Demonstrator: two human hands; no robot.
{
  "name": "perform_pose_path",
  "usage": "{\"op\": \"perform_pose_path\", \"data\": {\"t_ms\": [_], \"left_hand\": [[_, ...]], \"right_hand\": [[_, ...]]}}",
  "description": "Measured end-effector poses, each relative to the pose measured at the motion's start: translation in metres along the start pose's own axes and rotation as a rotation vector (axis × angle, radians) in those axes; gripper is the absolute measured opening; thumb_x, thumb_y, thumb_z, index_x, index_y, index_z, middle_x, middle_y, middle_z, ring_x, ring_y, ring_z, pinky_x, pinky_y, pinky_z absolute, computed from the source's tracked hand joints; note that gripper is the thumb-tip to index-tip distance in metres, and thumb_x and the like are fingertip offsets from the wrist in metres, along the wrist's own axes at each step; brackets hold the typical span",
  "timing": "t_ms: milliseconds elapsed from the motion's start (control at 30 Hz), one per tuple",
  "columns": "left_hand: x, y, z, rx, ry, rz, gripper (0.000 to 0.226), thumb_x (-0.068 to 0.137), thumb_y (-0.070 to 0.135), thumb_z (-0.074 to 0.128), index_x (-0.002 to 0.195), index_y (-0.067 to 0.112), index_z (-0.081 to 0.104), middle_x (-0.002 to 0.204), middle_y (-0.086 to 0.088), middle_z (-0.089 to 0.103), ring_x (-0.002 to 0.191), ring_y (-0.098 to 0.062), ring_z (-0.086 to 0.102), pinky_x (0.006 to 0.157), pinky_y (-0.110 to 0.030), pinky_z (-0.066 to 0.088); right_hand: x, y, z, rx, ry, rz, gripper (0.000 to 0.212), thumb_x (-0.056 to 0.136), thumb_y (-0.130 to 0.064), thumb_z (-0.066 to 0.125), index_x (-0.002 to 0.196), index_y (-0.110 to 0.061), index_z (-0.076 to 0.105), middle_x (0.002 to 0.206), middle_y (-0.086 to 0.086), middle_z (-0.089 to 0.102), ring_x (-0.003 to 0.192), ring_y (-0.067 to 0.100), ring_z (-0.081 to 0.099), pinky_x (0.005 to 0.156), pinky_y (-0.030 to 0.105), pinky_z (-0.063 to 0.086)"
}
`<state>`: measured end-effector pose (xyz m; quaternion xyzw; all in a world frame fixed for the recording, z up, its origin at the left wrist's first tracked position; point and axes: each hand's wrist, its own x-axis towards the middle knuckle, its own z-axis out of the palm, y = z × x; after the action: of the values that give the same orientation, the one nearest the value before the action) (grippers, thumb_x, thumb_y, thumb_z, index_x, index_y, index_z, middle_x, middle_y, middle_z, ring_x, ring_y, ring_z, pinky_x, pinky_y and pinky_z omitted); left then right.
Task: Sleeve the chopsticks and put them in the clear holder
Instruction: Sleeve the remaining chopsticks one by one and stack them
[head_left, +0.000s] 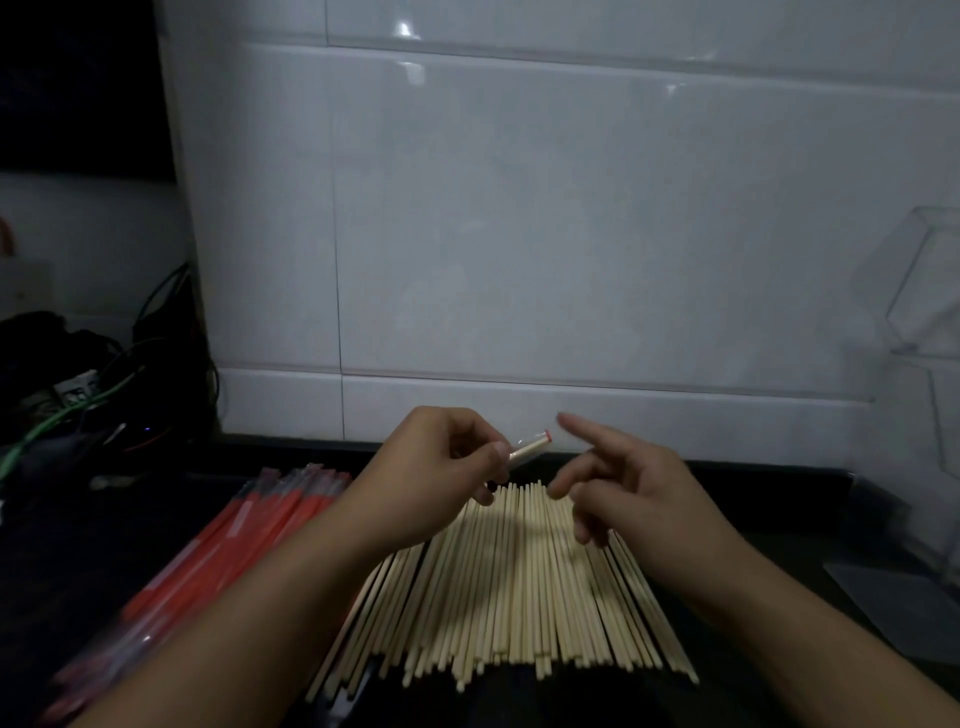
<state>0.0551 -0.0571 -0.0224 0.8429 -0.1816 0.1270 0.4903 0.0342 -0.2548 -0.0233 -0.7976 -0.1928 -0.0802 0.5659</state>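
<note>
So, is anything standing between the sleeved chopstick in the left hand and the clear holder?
Only the open right hand, raised just right of the sleeved chopstick. Beyond it, nothing visible blocks the way to the clear holder.

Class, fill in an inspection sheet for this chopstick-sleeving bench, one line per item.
Surface: dark counter.
Job's things: bare chopsticks spread centre; red sleeves stacked left; clear holder at the right wall.
Clutter: dark heap far left.
Grips: left hand pinches a sleeved chopstick; right hand open, empty.
Cables: green cable and black cables left.
Surroundings: white tiled wall.
</note>
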Motion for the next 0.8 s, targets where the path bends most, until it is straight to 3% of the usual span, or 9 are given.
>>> {"op": "perform_pose_path", "data": {"t_ms": [100, 133, 167, 233, 300, 367, 500, 667, 800], "left_hand": [[0.001, 0.0, -0.001, -0.004, 0.01, -0.007, 0.012, 0.098, 0.018, 0.058, 0.096, 0.018, 0.07, 0.08, 0.003, 0.073, 0.066, -0.004, 0.068, 0.058, -0.011, 0.047], [0.001, 0.0, -0.002, -0.005, 0.015, -0.009, 0.012, 0.098, 0.018, 0.058, 0.096, 0.018, 0.07, 0.08, 0.003, 0.073, 0.066, -0.004, 0.068, 0.058, -0.011, 0.047], [0.001, 0.0, -0.001, -0.007, 0.018, -0.012, 0.012, 0.098, 0.018, 0.058, 0.096, 0.018, 0.07, 0.08, 0.003, 0.073, 0.066, -0.005, 0.068, 0.058, -0.012, 0.047], [0.001, 0.0, -0.001, -0.01, 0.023, -0.018, 0.013, 0.098, 0.018, 0.058, 0.094, 0.018, 0.07, 0.079, 0.002, 0.073, 0.066, -0.005, 0.068, 0.059, -0.014, 0.047], [0.001, -0.001, 0.0, -0.004, 0.025, -0.022, 0.013, 0.098, 0.018, 0.058, 0.093, 0.018, 0.07, 0.079, 0.003, 0.073, 0.066, -0.006, 0.068, 0.06, -0.015, 0.047], [0.002, -0.002, 0.0, -0.001, 0.029, -0.024, 0.013, 0.098, 0.018, 0.058, 0.093, 0.018, 0.07, 0.079, 0.003, 0.073, 0.066, -0.006, 0.068, 0.061, -0.016, 0.047], [0.001, -0.002, 0.0, 0.006, 0.034, -0.032, 0.012, 0.097, 0.019, 0.058, 0.094, 0.018, 0.07, 0.08, 0.003, 0.073, 0.067, -0.006, 0.069, 0.063, -0.018, 0.048], [0.001, -0.002, 0.002, 0.019, 0.038, -0.043, 0.012, 0.097, 0.021, 0.059, 0.093, 0.021, 0.07, 0.08, 0.005, 0.073, 0.068, -0.007, 0.069, 0.066, -0.024, 0.051], [0.002, -0.003, 0.001, 0.024, 0.035, -0.035, 0.012, 0.097, 0.021, 0.059, 0.093, 0.021, 0.069, 0.08, 0.003, 0.073, 0.068, -0.006, 0.069, 0.067, -0.024, 0.05]], "right_hand": [[0.007, 0.01, -0.017, -0.304, 0.259, -0.039, 0.036, 0.092, -0.006, 0.058, 0.116, -0.032, 0.062, 0.073, 0.006, 0.066, 0.059, 0.012, 0.059, 0.057, 0.03, 0.054], [0.009, 0.013, -0.026, -0.456, 0.292, -0.032, 0.025, 0.09, -0.01, 0.06, 0.105, -0.03, 0.067, 0.071, 0.002, 0.065, 0.061, 0.009, 0.06, 0.058, 0.028, 0.052], [0.01, 0.014, -0.035, -0.588, 0.26, 0.007, 0.015, 0.089, -0.015, 0.063, 0.093, -0.029, 0.069, 0.071, -0.003, 0.065, 0.064, 0.006, 0.061, 0.06, 0.025, 0.05], [0.009, 0.016, -0.043, -0.781, 0.033, 0.204, 0.007, 0.087, -0.03, 0.067, 0.081, -0.026, 0.067, 0.075, -0.005, 0.067, 0.07, 0.005, 0.064, 0.064, 0.024, 0.052], [0.006, 0.018, -0.039, -0.935, -0.231, 0.42, 0.015, 0.087, -0.041, 0.066, 0.087, -0.026, 0.064, 0.084, -0.006, 0.067, 0.076, 0.005, 0.064, 0.068, 0.023, 0.053], [0.005, 0.019, -0.033, -0.989, -0.342, 0.475, 0.02, 0.087, -0.041, 0.066, 0.099, -0.026, 0.06, 0.095, -0.007, 0.064, 0.083, 0.005, 0.063, 0.074, 0.023, 0.054], [0.004, 0.019, -0.026, -0.954, -0.357, 0.452, 0.036, 0.086, -0.031, 0.067, 0.119, -0.028, 0.052, 0.101, -0.012, 0.057, 0.088, 0.004, 0.059, 0.075, 0.019, 0.052], [0.004, 0.018, -0.021, -0.946, -0.32, 0.476, 0.036, 0.086, -0.026, 0.068, 0.119, -0.024, 0.055, 0.101, -0.007, 0.061, 0.088, 0.006, 0.063, 0.081, 0.027, 0.057], [0.006, 0.017, -0.023, -0.839, -0.269, 0.465, 0.039, 0.09, -0.022, 0.066, 0.126, -0.024, 0.054, 0.094, -0.006, 0.062, 0.082, 0.005, 0.065, 0.071, 0.021, 0.054]]}}
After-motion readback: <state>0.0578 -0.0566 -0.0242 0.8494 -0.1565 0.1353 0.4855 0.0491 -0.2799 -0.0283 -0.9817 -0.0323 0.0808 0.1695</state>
